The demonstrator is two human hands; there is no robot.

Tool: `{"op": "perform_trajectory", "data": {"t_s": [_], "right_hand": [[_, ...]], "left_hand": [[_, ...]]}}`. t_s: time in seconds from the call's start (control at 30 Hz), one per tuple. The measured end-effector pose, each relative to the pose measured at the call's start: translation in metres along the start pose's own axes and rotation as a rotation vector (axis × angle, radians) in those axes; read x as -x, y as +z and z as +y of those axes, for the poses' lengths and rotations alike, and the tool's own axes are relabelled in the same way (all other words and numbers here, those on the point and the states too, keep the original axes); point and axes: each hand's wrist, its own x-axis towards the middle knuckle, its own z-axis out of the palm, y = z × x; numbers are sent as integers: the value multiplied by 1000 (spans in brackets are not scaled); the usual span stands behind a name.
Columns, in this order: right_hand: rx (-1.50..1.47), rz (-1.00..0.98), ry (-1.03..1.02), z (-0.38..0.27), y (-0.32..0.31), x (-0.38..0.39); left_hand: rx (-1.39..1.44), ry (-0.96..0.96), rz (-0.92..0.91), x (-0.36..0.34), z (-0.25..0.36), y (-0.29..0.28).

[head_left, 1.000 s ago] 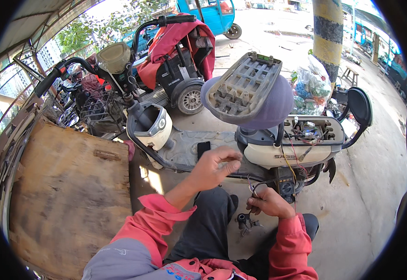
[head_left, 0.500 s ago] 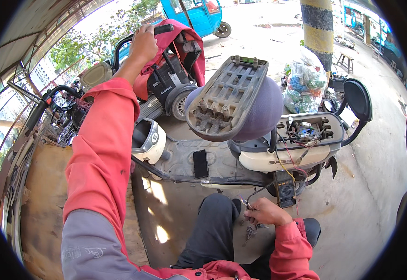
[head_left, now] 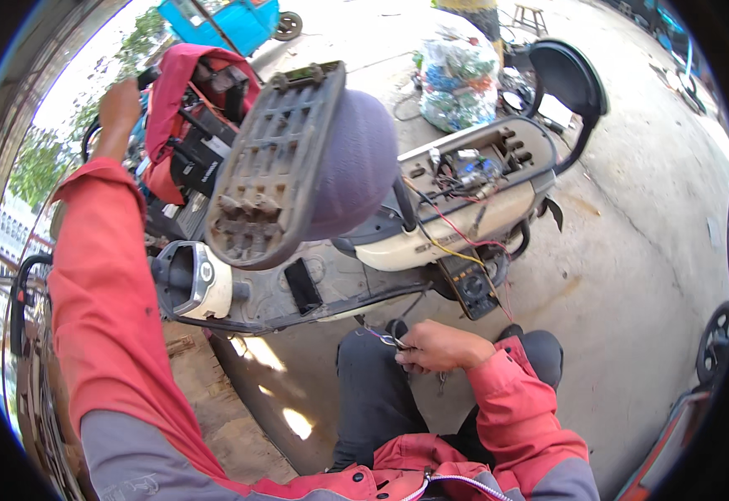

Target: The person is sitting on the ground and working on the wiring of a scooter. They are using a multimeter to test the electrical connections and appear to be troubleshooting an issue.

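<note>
At the upper left, my left arm is stretched out and my left hand [head_left: 120, 107] is wrapped round a black handlebar grip [head_left: 146, 78], beside a red cloth cover [head_left: 172, 92]. Low in the middle, over my knees, my right hand [head_left: 440, 346] pinches a bundle of thin wires [head_left: 384, 337] with bared ends. Beyond it stands a cream electric scooter [head_left: 381, 250] with its seat [head_left: 268, 179] tipped up, underside showing. Loose wiring [head_left: 473, 171] fills the open seat compartment. A black multimeter [head_left: 469, 285] hangs at the scooter's side, with red and yellow wires near it.
A dark phone [head_left: 303, 285] lies on the scooter's footboard. Behind stand a clear bag of bottles [head_left: 458, 75], a small wooden stool [head_left: 531, 18] and a blue vehicle [head_left: 224, 23]. A black backrest [head_left: 569, 79] rises at the scooter's rear. A wheel [head_left: 718, 342] shows at the right edge.
My view has turned to the right, so the scooter sits further left. My left hand still holds the grip; my right hand still pinches the wires, now a little higher.
</note>
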Motion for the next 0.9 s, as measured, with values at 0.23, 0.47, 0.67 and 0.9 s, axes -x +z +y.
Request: {"op": "perform_trajectory", "data": {"t_s": [0.23,0.47,0.67,0.9], "right_hand": [[1,63,-42,13,2,3],[85,85,-96,18,5,-2],[110,78,-70,15,1,-2],[96,86,-54,18,3,-8]], "left_hand": [[-61,-46,35,-10,15,-20],[-75,-144,-29,2,33,-44],[-68,-151,-38,3,45,-47],[-74,-129,-3,6,41,-46]]}}
